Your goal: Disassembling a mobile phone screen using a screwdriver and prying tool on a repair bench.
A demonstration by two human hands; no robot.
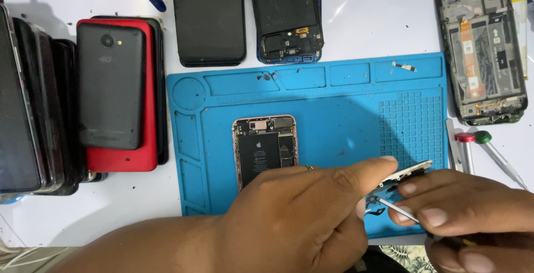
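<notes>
I see my left hand (300, 217) closed around a small flat metal part (409, 171), pinched between the thumb and the index finger at the lower right of the blue work mat (334, 100). The part is tilted, one end lifted toward the right. My right hand (473, 217) is closed on a thin screwdriver (397, 209); its metal shaft points to the left and the tip meets the underside of the small part, just beside my left fingertip. The handle is hidden inside my fingers, so I cannot tell its colour.

Near the middle of the mat lies an opened phone (265, 148) with a pink-gold frame, its black battery and boards showing. My left hand covers its lower end. A tiny metal bracket (404, 66) rests in one of the shallow trays along the top edge of the mat.

To the right of the mat, on the white table (389, 23), are two more screwdrivers, one with a red cap (465, 138) and one with a green cap (483, 137), and above them another opened phone body (483, 48). Above the mat lie a black phone (209, 17) and a blue-framed open phone (286, 17). At the left there is a dark phone on a red phone (111, 84), and a stack of phones (28, 100) at the edge.
</notes>
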